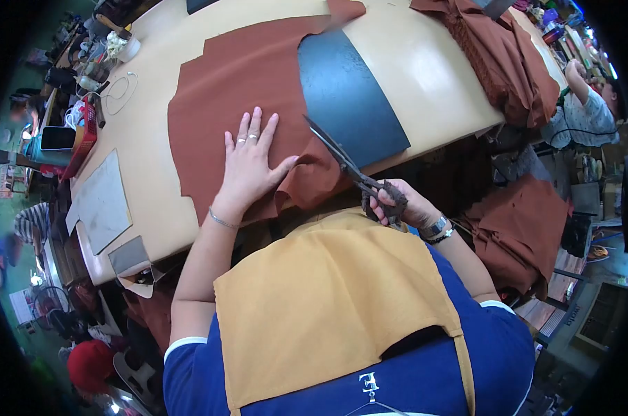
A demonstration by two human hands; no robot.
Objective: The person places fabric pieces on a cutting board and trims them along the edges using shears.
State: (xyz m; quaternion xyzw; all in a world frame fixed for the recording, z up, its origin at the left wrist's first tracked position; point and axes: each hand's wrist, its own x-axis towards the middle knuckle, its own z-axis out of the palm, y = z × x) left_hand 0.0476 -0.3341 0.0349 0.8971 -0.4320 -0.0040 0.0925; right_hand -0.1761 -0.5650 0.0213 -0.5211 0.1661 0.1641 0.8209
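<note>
Spread over the table is a reddish-brown sheet (238,76), its near edge folded and rumpled. My left hand (250,163) lies flat on it with the fingers spread, rings on two of them. In my right hand (400,201) are large dark scissors (345,159), held by the wrapped handles, with the blades pointing up and left at the sheet's right edge. Part of a dark, smooth panel (352,97) shows to the right of the sheet, just beyond the blades. Whether the blades touch the sheet is unclear.
More brown material is heaped at the table's right (501,62) and below it (518,232). Grey pattern pieces (106,201) lie at the left edge, near a phone (57,139), a red basket (85,142) and a white cup (128,48). Another person (588,114) is at far right.
</note>
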